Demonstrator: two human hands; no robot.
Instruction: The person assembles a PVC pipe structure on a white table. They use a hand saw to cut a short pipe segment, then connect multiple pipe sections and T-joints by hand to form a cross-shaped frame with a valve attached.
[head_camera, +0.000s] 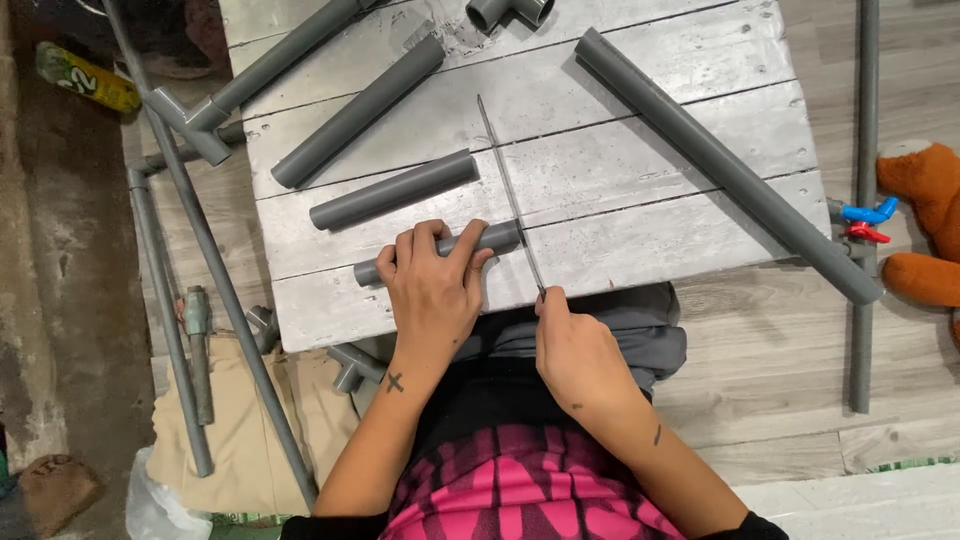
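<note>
While the left hand (432, 285) clamps the grey pipe (500, 237), the right hand (572, 345) at four o'clock grips the saw blade (508, 190) crossing it.

Grey plastic pipes (392, 190) on a pale whitewashed plank desk (640, 140), thin steel-grey saw blade (510, 195), pink and black patterned shirt (520, 490), orange and white plush toy (925, 225) at three o'clock, blue and red valve handles (868, 220), yellow-green can (85, 78) at ten o'clock, tan cloth (235, 440)
</note>
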